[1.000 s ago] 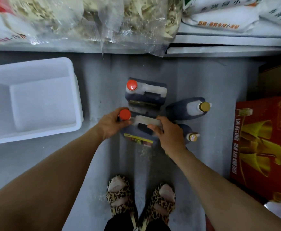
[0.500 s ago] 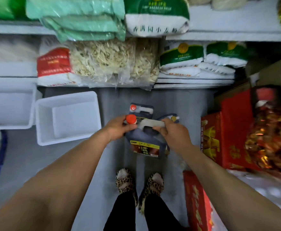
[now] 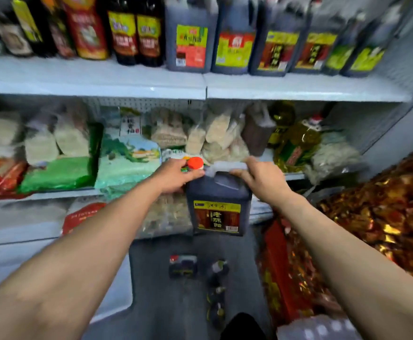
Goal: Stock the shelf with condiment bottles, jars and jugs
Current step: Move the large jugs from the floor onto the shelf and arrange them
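Observation:
I hold a dark jug [image 3: 219,204] with an orange-red cap and a yellow and red label in the air, in front of the shelving at middle height. My left hand [image 3: 176,175] grips its neck just under the cap. My right hand [image 3: 261,177] is curled round the white handle on top. The upper shelf [image 3: 298,88] carries a row of dark jugs [image 3: 190,33] and bottles [image 3: 124,28] with yellow and red labels. On the floor below stand another red-capped jug [image 3: 182,266] and dark bottles [image 3: 219,290].
The middle shelf [image 3: 60,192] holds bags of noodles and green packets, plus yellow oil bottles [image 3: 296,141] at the right. Red boxes [image 3: 276,266] and shiny red and gold packets [image 3: 384,204] fill the right side. A white tub edge [image 3: 117,303] lies lower left.
Both hands lifted the jug off the floor up to the middle shelf's height. My view swung up from the floor to the stocked shelves.

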Tool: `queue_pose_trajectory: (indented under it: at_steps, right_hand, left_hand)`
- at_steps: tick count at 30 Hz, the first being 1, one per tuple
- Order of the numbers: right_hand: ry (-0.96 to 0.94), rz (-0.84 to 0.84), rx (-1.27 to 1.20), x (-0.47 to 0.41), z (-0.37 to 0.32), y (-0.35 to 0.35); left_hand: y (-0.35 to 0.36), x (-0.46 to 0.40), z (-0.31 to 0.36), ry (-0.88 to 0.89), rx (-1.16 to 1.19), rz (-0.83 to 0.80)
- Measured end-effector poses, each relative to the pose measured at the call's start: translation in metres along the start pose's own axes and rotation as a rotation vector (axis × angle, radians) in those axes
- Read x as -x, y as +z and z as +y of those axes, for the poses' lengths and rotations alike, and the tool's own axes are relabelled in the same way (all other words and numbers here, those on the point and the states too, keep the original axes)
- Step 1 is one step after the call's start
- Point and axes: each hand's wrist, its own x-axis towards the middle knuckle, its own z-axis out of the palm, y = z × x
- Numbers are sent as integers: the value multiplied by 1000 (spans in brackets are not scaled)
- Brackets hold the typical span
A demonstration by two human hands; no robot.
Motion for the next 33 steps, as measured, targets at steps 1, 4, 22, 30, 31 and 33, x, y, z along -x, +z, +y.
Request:
queue_pose_trajectory:
  at_steps: [1, 4, 22, 30, 31, 33]
  right_hand:
    - [-2, 33, 15, -8, 2, -20]
    - [2, 129, -27, -33, 15, -72]
    - [-161, 300, -200, -284, 289, -271]
    - [-180, 335, -323, -378, 393, -268]
    - [-175, 331, -356, -389, 401, -263]
    - [-162, 314, -405, -407, 413, -249]
  left_hand:
    - [-7, -4, 22, 33, 27, 10]
    - [-19, -25, 80, 126, 66, 27]
    - [59, -289, 377, 362, -182, 340]
    - [109, -409, 444, 309, -429, 453]
    - [112, -421, 445, 299, -439, 462]
    - [119, -439, 442, 283, -440, 476]
